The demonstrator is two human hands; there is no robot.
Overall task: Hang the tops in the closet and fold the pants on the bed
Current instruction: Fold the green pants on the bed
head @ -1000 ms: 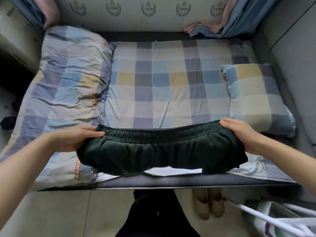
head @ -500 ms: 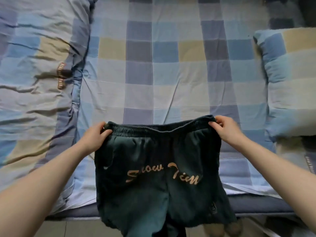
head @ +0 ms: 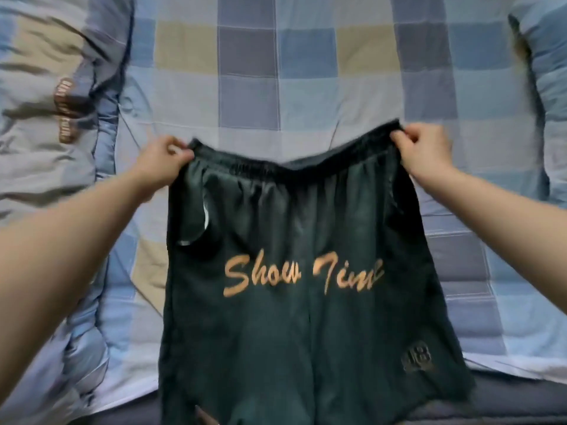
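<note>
Held up over the near edge of the bed (head: 306, 96): dark green shorts (head: 306, 317) with orange "Show Time" lettering (head: 302, 276), gripped at the elastic waistband (head: 294, 167). Left hand (head: 159, 164) pinching the waistband's left corner, right hand (head: 426, 154) pinching the right corner, both clenched on cloth. Waistband sagging between the two grips, legs hanging freely past the near edge of the bed, hems out of view below.

Judged as the spreading step ahead of a fold, with several ways to spoil it. Uneven lowering, one corner ahead of the other, likely to land the shorts skewed on the checked sheet (head: 245, 56), so the legs would not stack cleanly. Slack in the waistband likely to carry creases into the fold if not pulled taut first. White pocket lining (head: 196, 228) showing at the left side, apt to bunch into a lump under a fold unless tucked back. Hanging legs apt to drag on the mattress edge and curl under on the way down. Rumpled duvet (head: 46, 118) along the left edge of the bed and pillow (head: 546, 87) at the right edge leaving only the middle strip flat; drift either way would mean folding over a ridge. Light pinch grips, so a sharp shake could slip a corner free
</note>
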